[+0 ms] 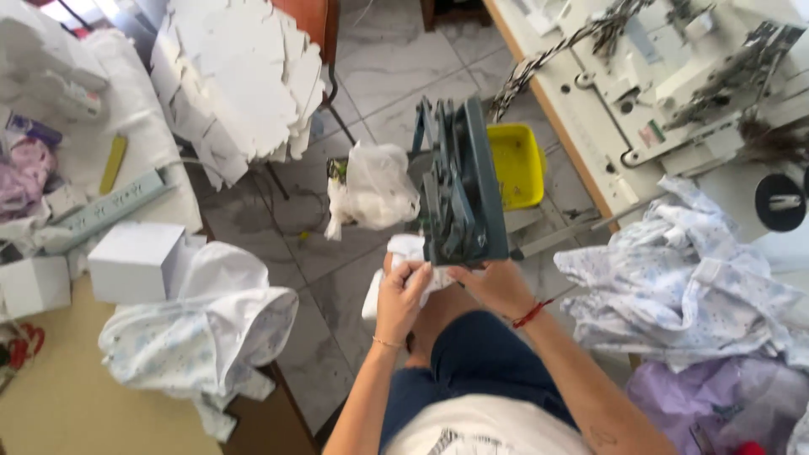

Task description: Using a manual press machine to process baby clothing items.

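We note L hand [403, 291] pinching white cloth [407, 253] under green press [462, 190], prob. to keep it in place; R hand [497, 286] grips press base to steady it.

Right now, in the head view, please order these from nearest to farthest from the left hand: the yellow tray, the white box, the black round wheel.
From the left hand:
1. Yellow tray, up and to the right, on the floor.
2. White box, far left, on the table.
3. Black round wheel, far right, on the sewing machine table.
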